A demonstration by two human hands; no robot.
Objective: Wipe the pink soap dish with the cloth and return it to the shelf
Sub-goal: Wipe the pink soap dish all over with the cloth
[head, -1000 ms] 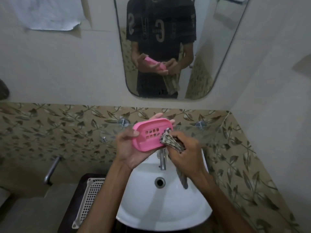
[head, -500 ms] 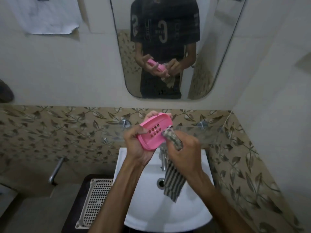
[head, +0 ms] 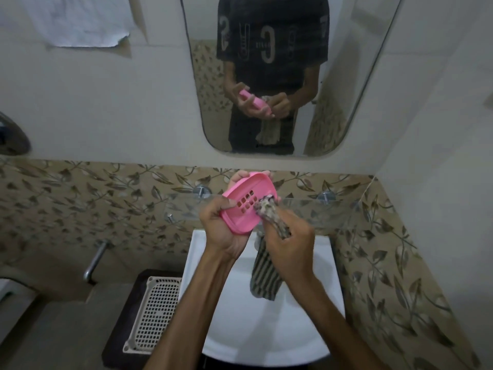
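Note:
My left hand grips the pink soap dish by its lower left edge, tilted with its slotted inside facing me, above the sink. My right hand holds a bunched striped cloth and presses its end against the dish's right side. The rest of the cloth hangs below my right hand over the basin. The glass shelf runs along the wall just behind both hands.
A white sink lies below my arms, its tap mostly hidden behind my hands. A white plastic mesh tray sits on a dark surface to the left. A wall mirror hangs above. A metal pipe sticks out at the left.
The dish has turned more upright and shifted slightly up and right in my left hand. The cloth end has moved across the dish's right side, and the hanging cloth has swung lower.

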